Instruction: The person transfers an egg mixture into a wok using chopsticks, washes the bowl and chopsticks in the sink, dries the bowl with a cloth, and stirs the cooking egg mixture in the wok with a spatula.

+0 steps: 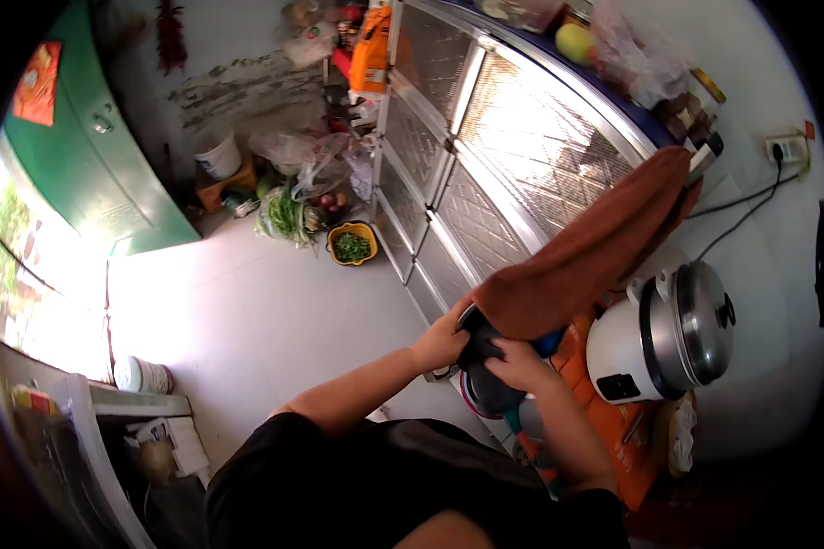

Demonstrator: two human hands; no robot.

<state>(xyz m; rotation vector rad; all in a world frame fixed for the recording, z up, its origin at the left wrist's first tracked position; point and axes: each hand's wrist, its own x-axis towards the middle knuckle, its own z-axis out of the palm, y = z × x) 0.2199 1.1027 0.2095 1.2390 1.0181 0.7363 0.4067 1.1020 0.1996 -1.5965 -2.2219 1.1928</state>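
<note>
My left hand [441,344] is closed on the rim of a black, rounded, bowl-like thing [479,335]; its exact kind I cannot make out. On the near side, my right hand [520,366] has its fingers bent against the same black thing, their tips partly hidden. Just beyond both hands hangs a brown cloth [581,252], draped from the cabinet's corner and reaching down to the black thing. Another dark round piece [493,392] shows below my right hand, partly covered by it.
A rice cooker [661,339] with a glass lid stands to the right on an orange cover [604,435]. The metal-framed cabinet [494,174] rises ahead. A yellow basin [352,244] of chopped greens and bagged vegetables [288,215] sit on the floor. A green door [96,174] is at left.
</note>
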